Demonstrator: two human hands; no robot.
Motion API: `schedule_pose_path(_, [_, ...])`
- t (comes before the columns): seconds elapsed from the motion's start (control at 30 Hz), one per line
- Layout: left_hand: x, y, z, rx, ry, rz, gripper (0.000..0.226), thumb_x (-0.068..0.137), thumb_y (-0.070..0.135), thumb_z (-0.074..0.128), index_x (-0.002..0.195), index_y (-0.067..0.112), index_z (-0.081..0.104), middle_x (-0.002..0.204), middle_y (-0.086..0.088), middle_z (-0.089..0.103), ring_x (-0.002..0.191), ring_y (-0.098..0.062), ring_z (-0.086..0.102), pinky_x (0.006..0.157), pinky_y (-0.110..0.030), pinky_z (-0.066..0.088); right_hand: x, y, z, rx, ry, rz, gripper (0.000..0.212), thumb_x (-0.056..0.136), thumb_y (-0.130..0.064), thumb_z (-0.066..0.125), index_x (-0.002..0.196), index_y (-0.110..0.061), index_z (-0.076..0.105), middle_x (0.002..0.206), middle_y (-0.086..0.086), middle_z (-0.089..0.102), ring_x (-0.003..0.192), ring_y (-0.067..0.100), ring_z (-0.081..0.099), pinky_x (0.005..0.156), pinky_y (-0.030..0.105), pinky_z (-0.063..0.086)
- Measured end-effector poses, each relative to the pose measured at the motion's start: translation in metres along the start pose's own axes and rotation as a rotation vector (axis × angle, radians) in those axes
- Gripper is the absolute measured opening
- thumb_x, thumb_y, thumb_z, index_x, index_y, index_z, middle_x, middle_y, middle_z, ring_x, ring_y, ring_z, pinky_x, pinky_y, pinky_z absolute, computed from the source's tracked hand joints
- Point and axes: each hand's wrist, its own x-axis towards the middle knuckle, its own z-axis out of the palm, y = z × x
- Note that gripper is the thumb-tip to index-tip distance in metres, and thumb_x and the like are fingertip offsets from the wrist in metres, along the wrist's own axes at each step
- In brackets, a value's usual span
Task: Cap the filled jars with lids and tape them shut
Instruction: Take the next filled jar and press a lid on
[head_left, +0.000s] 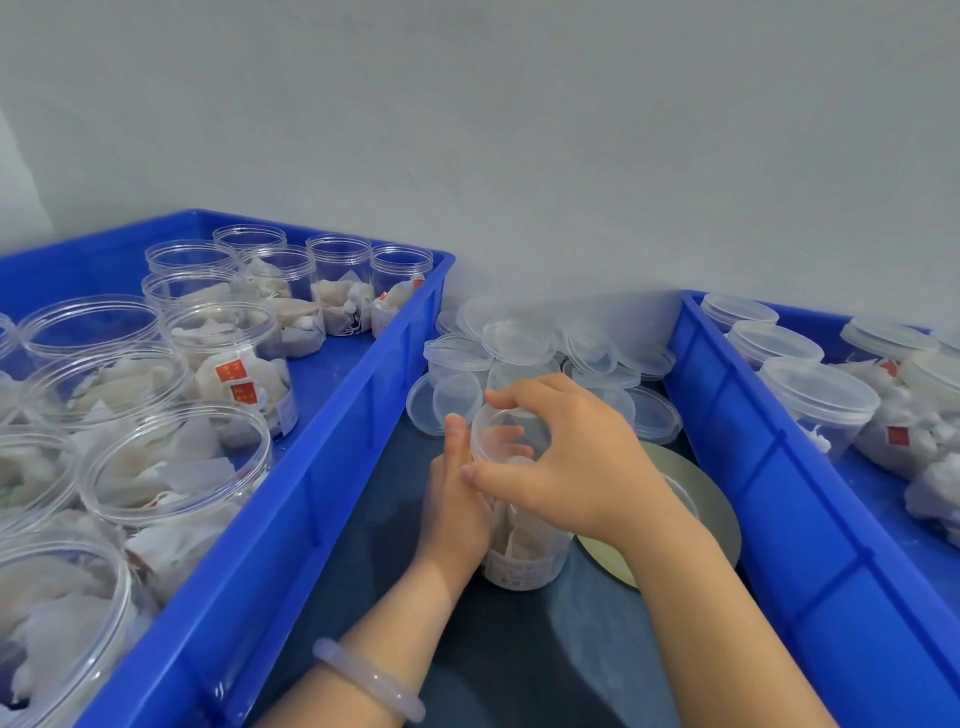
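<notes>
Closest to the camera is a pale bracelet (370, 680) on the left wrist, low over the dark tabletop (509, 649).

Far left, a blue bin (332, 467) holds the open jars (228, 364). They are filled with white sachets and have no lids, so this looks like the waiting stock, kept within the left arm's reach.

Next comes the left hand (457, 499). It wraps the side of one jar (524, 551) that stands upright on the tabletop between the two bins. Its thumb points up beside the rim and its fingers show through the clear wall. That grip seems meant to stop the jar turning or tipping.

On the jar's mouth sits a clear lid (506, 431). The right hand (576, 457) arches over it, fingertips and thumb curled round the rim, apparently seating or twisting it. Whether it is fully on cannot be told.

Behind the hands, against the wall, lies a loose heap of spare lids (519, 343), close enough for the right hand to pick from.

Under the right forearm is a flat grey disc (711, 499), perhaps the tape roll; I cannot be sure. No tape shows on this jar.

Far right, a second bin (769, 467) carries capped jars (815, 400), probably the finished side.
</notes>
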Motion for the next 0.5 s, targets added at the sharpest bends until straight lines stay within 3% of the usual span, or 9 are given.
schedule_pose_path(0.27, [0.003, -0.002, 0.000, -0.049, 0.000, -0.032, 0.062, 0.083, 0.065, 0.025, 0.082, 0.032, 0.078, 0.091, -0.006, 0.075, 0.095, -0.022, 0.070, 0.100, -0.051, 0.046, -0.006, -0.003, 0.008, 0.000, 0.119, 0.034, 0.060, 0.066, -0.063, 0.055, 0.119, -0.035, 0.058, 0.121, -0.016, 0.053, 0.113, 0.006, 0.049, 0.081, 0.022, 0.038])
schedule_pose_path(0.4, [0.005, -0.003, -0.001, -0.032, 0.007, -0.021, 0.059, 0.085, 0.063, 0.027, 0.082, 0.032, 0.078, 0.088, -0.005, 0.075, 0.093, -0.022, 0.070, 0.099, -0.052, 0.046, -0.005, -0.001, 0.005, -0.029, 0.063, 0.009, 0.059, 0.068, -0.055, 0.066, 0.123, -0.038, 0.056, 0.123, -0.018, 0.051, 0.114, 0.005, 0.048, 0.086, 0.024, 0.041])
schedule_pose_path(0.5, [0.005, -0.001, -0.004, -0.032, -0.007, 0.017, 0.061, 0.090, 0.057, 0.030, 0.081, 0.020, 0.078, 0.087, -0.012, 0.074, 0.090, -0.028, 0.070, 0.092, -0.050, 0.049, -0.004, 0.003, -0.003, 0.018, -0.023, -0.047, 0.059, 0.066, -0.048, 0.075, 0.122, -0.039, 0.058, 0.120, -0.021, 0.052, 0.114, 0.001, 0.047, 0.091, 0.020, 0.040])
